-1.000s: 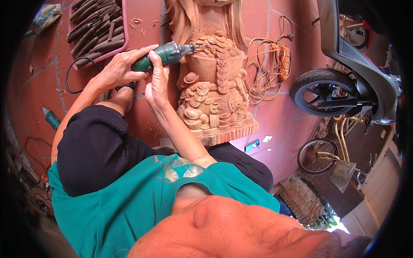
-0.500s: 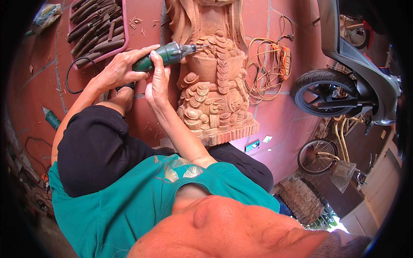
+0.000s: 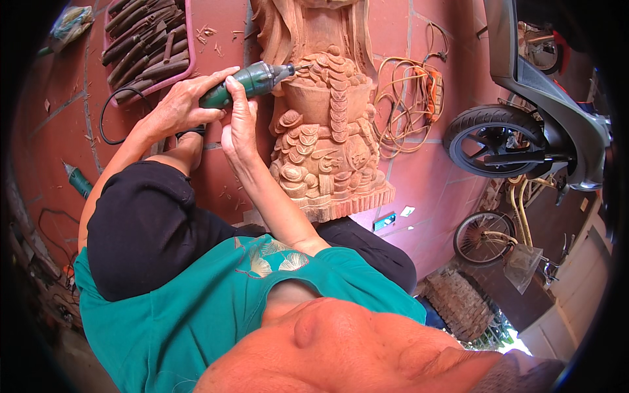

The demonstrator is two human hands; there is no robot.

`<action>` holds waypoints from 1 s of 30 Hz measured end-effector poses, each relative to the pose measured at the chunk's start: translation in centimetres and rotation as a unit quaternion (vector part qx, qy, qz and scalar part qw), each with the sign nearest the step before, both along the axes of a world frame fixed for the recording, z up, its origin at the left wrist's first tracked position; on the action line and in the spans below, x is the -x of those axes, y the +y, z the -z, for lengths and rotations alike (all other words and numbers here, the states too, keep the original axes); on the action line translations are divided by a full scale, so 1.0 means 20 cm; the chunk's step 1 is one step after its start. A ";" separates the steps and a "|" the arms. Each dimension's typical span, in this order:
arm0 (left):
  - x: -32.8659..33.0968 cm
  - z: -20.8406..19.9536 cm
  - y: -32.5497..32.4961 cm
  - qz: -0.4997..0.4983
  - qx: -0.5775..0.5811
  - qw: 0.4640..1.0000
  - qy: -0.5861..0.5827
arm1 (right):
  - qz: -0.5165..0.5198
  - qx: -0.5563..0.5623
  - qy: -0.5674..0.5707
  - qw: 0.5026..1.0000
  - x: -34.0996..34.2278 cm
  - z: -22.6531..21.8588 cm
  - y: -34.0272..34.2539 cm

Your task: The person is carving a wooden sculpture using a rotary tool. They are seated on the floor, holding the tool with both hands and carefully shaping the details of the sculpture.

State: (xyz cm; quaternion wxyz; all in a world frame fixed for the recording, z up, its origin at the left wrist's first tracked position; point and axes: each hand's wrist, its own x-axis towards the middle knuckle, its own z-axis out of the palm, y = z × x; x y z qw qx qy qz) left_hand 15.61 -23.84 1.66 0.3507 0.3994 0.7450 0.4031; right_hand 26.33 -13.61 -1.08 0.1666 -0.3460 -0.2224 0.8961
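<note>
A green rotary tool (image 3: pixel 254 80) with a black nose lies across my two hands, its thin bit pointing right. My left hand (image 3: pixel 175 110) is wrapped round its rear end. The fingers of my right hand (image 3: pixel 240 124) close on its underside, thumb up along the body. The bit reaches over the heaped coins at the top of a bowl shape on a reddish wood carving (image 3: pixel 321 108); whether it touches the wood, I cannot tell. Below the bowl the carving has rounded, piled shapes and a ridged base.
Left of the carving, a pink-rimmed tray (image 3: pixel 192 49) holds several carving tools. A second green tool (image 3: pixel 78 180) lies far left. Right are a coiled cord (image 3: pixel 393 108) with an orange power strip (image 3: pixel 434 96), a motorbike wheel (image 3: pixel 495 142) and a bicycle (image 3: pixel 485 236). Wood chips (image 3: pixel 205 33) litter the tiles.
The rotary tool has shifted slightly left and up, its bit drawing back a little over the coins. Both hands have kept their grip on it.
</note>
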 end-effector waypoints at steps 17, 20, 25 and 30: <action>0.01 -0.01 -0.01 0.026 0.020 0.999 0.000 | 0.009 -0.014 -0.017 1.000 -0.03 0.05 -0.04; 0.01 -0.03 0.00 0.029 0.016 0.999 0.001 | 0.020 -0.008 -0.014 1.000 -0.02 0.02 -0.04; 0.01 -0.03 0.02 0.030 0.018 0.999 0.019 | 0.039 -0.004 -0.020 0.999 -0.01 -0.02 -0.03; 0.02 -0.02 0.01 0.034 0.018 0.999 0.025 | 0.036 -0.002 -0.005 0.999 -0.02 0.00 -0.03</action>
